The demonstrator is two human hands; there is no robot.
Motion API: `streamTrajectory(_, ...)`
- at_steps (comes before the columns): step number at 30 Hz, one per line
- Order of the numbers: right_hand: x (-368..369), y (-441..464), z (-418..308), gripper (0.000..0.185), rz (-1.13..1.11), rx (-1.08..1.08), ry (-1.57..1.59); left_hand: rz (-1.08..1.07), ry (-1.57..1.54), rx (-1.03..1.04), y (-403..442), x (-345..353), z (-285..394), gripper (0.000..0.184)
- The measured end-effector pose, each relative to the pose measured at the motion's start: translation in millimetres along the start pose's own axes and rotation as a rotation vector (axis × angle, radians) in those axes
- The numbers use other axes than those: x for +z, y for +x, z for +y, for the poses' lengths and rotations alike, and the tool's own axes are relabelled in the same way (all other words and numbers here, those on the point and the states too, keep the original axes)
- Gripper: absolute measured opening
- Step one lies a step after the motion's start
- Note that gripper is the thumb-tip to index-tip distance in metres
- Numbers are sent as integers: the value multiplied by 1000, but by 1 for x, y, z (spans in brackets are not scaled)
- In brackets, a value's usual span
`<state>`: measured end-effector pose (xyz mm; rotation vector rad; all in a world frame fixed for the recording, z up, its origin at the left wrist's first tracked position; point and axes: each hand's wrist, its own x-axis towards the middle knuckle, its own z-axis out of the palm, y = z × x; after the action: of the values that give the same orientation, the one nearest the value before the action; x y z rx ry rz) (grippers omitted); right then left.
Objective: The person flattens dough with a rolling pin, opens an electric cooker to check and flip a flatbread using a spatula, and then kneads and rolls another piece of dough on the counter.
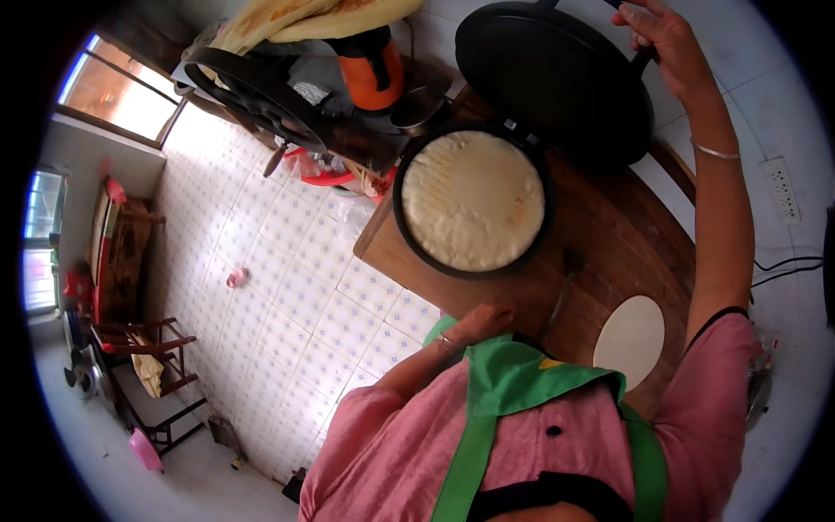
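Observation:
A round flatbread [474, 200] lies in the open black pan [522, 265], pale with lightly browned patches. The raised black lid [557, 83] tilts back behind the pan on its hinge. At the upper right, my right hand [665, 39] is closed at the handle on the lid's edge. My left hand [483, 322] is beside the front edge of the wooden table, close to the green apron [513, 374], with its fingers curled and nothing visible in them. A thin pale dough round [629, 341] lies flat on the table [609, 244], right of the pan.
Several large flatbreads [339, 22] are piled at the top, above an orange and black jug [372, 70]. A small dark pot [419, 109] stands beside the pan. A black wheel [252, 96] is farther left. An outlet [781, 190] is on the right wall.

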<state>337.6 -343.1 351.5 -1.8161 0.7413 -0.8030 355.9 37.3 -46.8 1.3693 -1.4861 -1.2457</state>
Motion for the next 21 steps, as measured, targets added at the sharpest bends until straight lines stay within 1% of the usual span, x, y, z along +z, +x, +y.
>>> streamTrajectory(2, -15, 18, 9, 27, 30, -23, -32, -11, 14, -4, 1, -2, 3, 24)
streamTrajectory(4, -32, 37, 23, 27, 61, -44, -63, -58, 20, -94, 0, -3, 4, 24)
streamTrajectory(7, -69, 72, 62, 28, 130, -39, -125, -25, -7, -81, 2, 1, -4, 26)
streamTrajectory(8, -90, 87, 84, 30, 115, -63, -207, -27, -3, -75, 3, 1, -3, 26)
streamTrajectory(9, -96, 92, 91, 32, 100, -85, -290, -33, -6, -94, 2, -1, -1, 26)
streamTrajectory(10, -102, 96, 97, 32, 105, -88, -293, -37, -10, -115, 3, -1, 0, 27)
streamTrajectory(12, -109, 101, 104, 30, 166, -118, -523, -13, -10, -106, 3, 1, -4, 27)
streamTrajectory(13, -111, 104, 104, 30, 169, -118, -524, 15, -14, -102, 3, 2, -6, 27)
streamTrajectory(15, -112, 110, 101, 26, 220, -87, -823, 0, -11, -111, 4, 2, -6, 26)
streamTrajectory(16, -112, 111, 99, 26, 222, -84, -822, -12, -10, -122, 5, 0, -5, 26)
streamTrajectory(18, -113, 114, 99, 25, 241, 42, -1021, -16, -16, -129, 6, -2, -2, 26)
streamTrajectory(19, -123, 123, 108, 25, 243, 48, -1021, -17, -22, -135, 6, -3, -1, 26)
streamTrajectory(21, -140, 138, 123, 28, 217, 85, -1142, -31, -11, -150, 7, -4, -1, 26)
